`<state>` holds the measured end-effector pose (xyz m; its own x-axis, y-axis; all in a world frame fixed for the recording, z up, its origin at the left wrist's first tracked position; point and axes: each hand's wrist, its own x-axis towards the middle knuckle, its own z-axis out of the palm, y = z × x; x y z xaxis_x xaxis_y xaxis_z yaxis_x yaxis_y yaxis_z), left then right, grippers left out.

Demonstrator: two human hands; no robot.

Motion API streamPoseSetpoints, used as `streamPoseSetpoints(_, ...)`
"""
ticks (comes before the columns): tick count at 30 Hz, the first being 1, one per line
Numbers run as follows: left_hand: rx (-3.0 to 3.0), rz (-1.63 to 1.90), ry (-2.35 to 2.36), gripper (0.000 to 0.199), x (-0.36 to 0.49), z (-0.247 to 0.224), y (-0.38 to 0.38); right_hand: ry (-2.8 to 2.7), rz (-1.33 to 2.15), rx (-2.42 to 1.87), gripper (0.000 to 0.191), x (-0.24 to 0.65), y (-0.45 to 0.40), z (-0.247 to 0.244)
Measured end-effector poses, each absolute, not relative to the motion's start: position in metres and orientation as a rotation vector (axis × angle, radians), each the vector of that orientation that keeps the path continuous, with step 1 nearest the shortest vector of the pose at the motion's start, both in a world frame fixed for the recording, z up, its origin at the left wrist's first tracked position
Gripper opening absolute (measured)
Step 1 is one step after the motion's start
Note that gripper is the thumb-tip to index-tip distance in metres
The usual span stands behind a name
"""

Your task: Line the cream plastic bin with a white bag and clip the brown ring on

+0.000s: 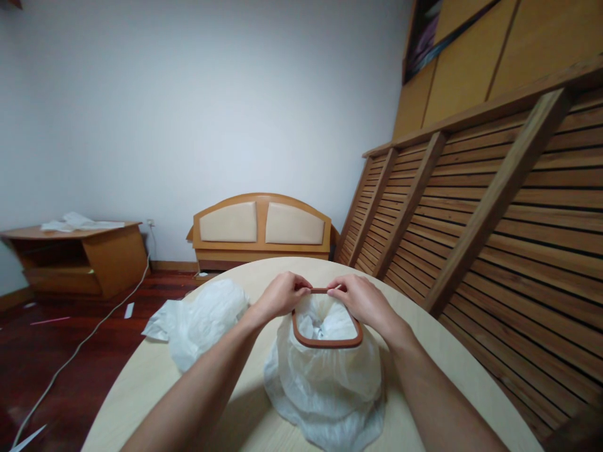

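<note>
A brown rounded-square rim ring (328, 343) sits on top of what looks like a waste bin, whose body is hidden under a thin white plastic bag (330, 383). The bag hangs down outside the ring to the table and also shows crumpled inside the opening. My left hand (284, 294) pinches the ring's far left corner with thumb and fingers. At the far right corner, my right hand (357, 296) pinches it the same way. Whether bag film is also caught between the fingers, I cannot tell. Left of my left forearm lies a crumpled white plastic bag (207, 317).
Everything stands on a round pale table (424, 351). A slatted wooden panel (471, 207) leans close on the right. Beyond the table is a headboard (261, 220); a low wooden cabinet (113, 257) stands at left. A white cable (89, 336) crosses the dark red floor.
</note>
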<state>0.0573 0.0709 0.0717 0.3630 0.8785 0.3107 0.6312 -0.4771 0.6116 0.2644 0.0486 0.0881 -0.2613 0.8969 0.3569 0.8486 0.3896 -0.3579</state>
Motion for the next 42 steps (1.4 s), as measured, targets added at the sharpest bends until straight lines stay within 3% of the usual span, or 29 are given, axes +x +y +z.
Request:
streamPoseSetpoints(15, 2.252, 0.877, 1.337, 0.034, 0.0587, 0.0745, 0.0654, -2.165, 0.02, -1.541, 0.016, 0.2619, 0.0421, 0.0899)
streamPoseSetpoints(42, 2.276, 0.886, 1.307, 0.029, 0.0576, 0.0782, 0.0655, -2.117, 0.16, -1.406, 0.015, 0.2631, 0.0472, 0.0895)
